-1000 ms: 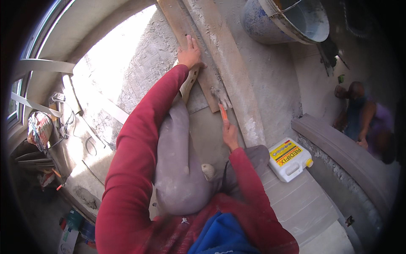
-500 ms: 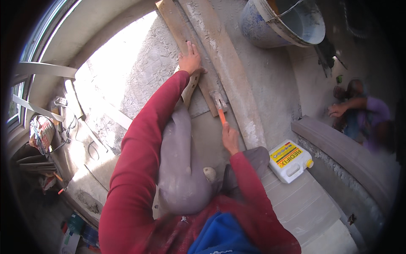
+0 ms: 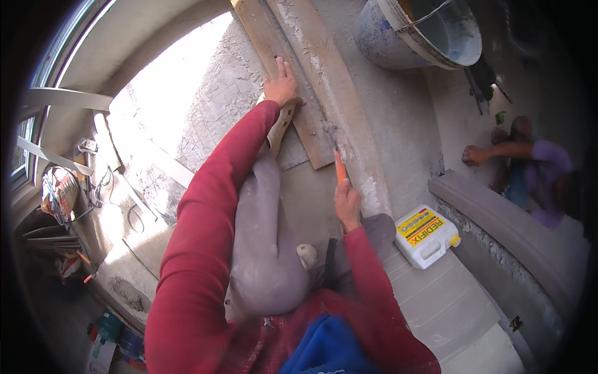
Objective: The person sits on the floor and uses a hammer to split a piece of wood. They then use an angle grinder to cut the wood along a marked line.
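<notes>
Two long wooden boards lie side by side on the floor ahead of me. My left hand (image 3: pixel 282 85) rests flat on the left board (image 3: pixel 305 128), fingers stretched out and thumb toward its right edge. In my right hand (image 3: pixel 347 202), closed around the orange handle, is a hammer (image 3: pixel 340 165). Its head is smeared by motion and lies over the gap between the left board's near end and the right board (image 3: pixel 339 93); I cannot tell whether it touches either. My shoe (image 3: pixel 281 128) is against the left board, beneath my left wrist.
A stained bucket (image 3: pixel 398 47) stands at the far right. A white jug (image 3: pixel 428 237) with a yellow label lies right of my knee. Beyond a long grey ledge (image 3: pixel 498 212) another person (image 3: pixel 542 168) crouches. Cables and a sack (image 3: pixel 61 193) lie at the left by the window.
My right hand has moved the hammer slightly right, its head now over the gap by the right board. My left hand stays put. The other person's arm has reached farther left.
</notes>
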`<state>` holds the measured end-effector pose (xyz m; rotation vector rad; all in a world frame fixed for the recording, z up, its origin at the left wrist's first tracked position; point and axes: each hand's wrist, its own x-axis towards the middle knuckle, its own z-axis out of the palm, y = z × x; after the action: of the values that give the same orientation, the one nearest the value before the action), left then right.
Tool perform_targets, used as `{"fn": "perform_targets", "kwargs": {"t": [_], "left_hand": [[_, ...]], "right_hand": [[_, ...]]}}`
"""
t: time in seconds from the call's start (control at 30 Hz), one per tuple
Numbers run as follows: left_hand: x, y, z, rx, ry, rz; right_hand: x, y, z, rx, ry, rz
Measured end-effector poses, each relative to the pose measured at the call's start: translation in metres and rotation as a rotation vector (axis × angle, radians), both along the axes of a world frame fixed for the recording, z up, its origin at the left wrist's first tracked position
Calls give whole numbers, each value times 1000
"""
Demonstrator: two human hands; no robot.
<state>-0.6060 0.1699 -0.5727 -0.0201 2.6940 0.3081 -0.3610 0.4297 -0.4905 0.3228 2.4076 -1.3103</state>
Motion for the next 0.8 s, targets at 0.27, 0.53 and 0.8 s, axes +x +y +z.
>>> {"fn": "perform_targets", "kwargs": {"t": [0.27,0.53,0.8], "left_hand": [[8,0,-8,27,-39,-5],[11,3,-2,24,6,-4],[7,-3,-10,9,1,8]], "right_hand": [[-4,-16,-9,-399,700,-47],[-2,11,25,-397,177,-234],[-2,-18,-25,75,230,84]]}}
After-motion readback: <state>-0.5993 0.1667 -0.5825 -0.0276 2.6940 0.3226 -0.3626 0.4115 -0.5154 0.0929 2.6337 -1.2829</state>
